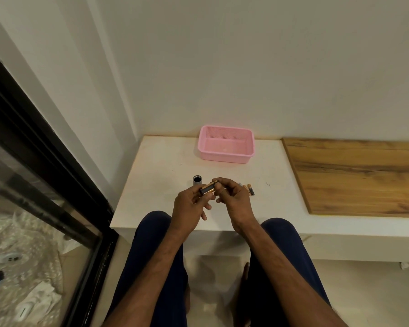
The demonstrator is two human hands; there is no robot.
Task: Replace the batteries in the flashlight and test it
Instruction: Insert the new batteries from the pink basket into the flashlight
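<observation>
Both hands meet over the white table point(156, 175). My left hand point(189, 204) grips a small battery holder point(207, 188) with black and copper batteries in it. The fingertips of my right hand point(234, 197) pinch the far end of the same holder. Just behind my left hand a grey flashlight tube point(197, 180) stands upright with its open dark end up. A few loose batteries point(250, 189), copper and black, lie on the table to the right of my right hand, partly hidden by it.
An empty pink plastic basket point(227, 156) sits at the back of the table against the wall. A wooden board point(354, 175) covers the surface to the right. A black-framed glass panel point(45, 175) stands to the left. My knees touch the table's front edge.
</observation>
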